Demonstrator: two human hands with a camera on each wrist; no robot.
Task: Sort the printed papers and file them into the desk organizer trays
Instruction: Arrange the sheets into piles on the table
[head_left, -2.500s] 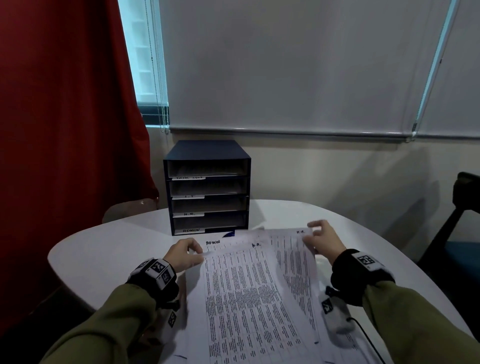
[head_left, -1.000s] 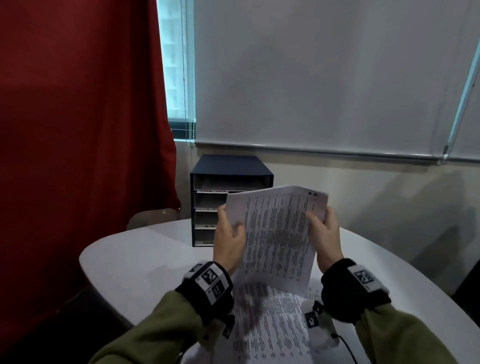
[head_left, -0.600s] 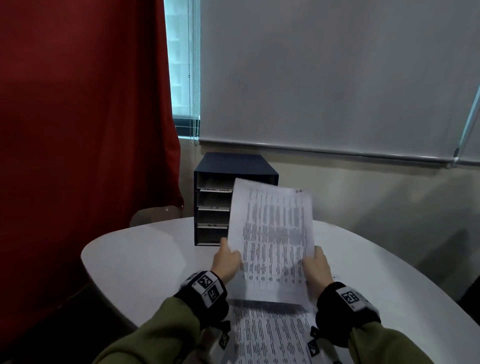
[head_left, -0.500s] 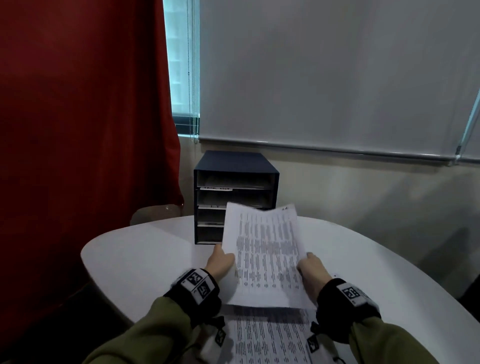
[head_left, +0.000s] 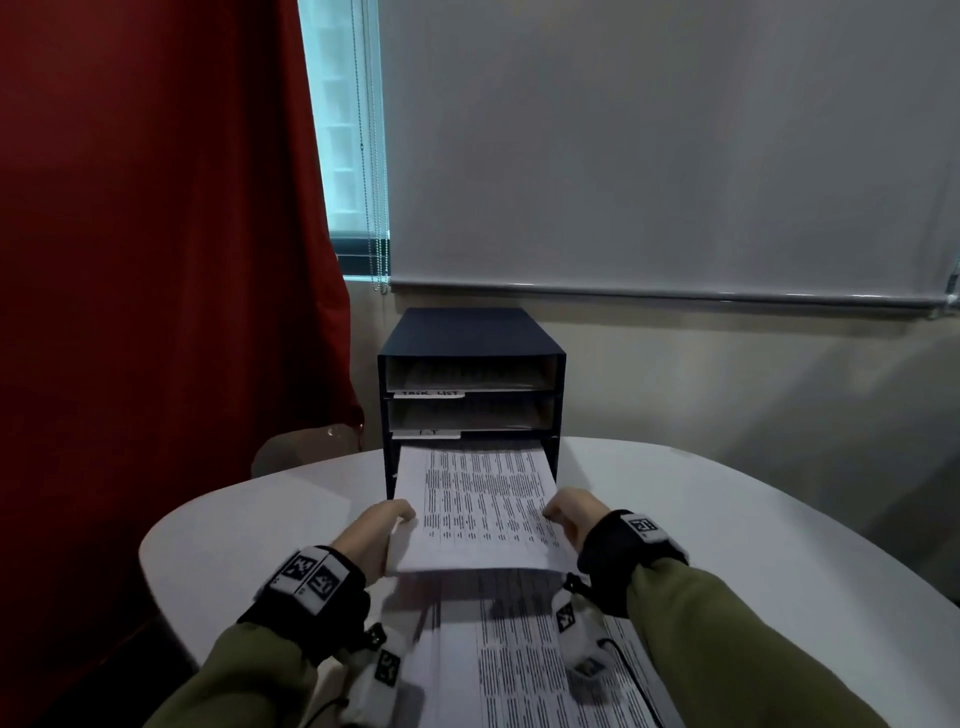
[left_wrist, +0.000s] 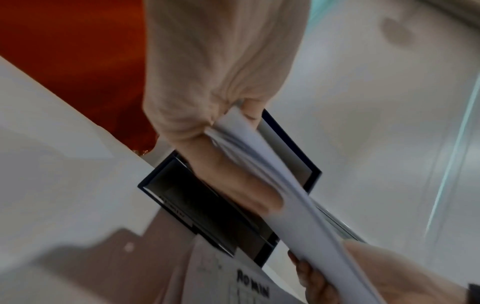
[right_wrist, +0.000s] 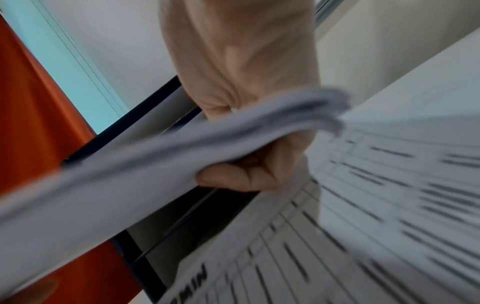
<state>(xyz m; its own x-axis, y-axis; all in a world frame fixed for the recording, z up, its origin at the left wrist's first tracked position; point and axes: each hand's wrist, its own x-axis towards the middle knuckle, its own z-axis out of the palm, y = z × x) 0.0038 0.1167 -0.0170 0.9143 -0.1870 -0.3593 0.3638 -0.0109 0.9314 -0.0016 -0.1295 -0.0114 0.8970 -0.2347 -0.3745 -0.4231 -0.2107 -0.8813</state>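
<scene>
**Sheet entering the organizer's third slot**

The white tabletop carries a dark desk organizer at its far edge, and every other place here is given from that organizer. It has stacked slots open toward the person. The top slot bears a label reading "TASK LIST" and the second a label reading "I.T"; pale sheets appear to lie in both, though dimly. Below the second slot, the far edge of a printed sheet reaches into the third opening, while most of its length juts out in front of the organizer, above the tabletop.

In front of the organizer, nearer the person, a spread of printed papers lies flat on the tabletop under the held sheet.

The left hand pinches the sheet's left edge, fingers beneath. The right hand grips the right edge, fingers curled under.

The left wrist view alone shows the organizer's lowest slot, dark inside, and a loose paper before it lettered "ADMIN". The right wrist view shows the sheet's edge crumpled in the right hand's grasp, a detail the head view hides.
</scene>
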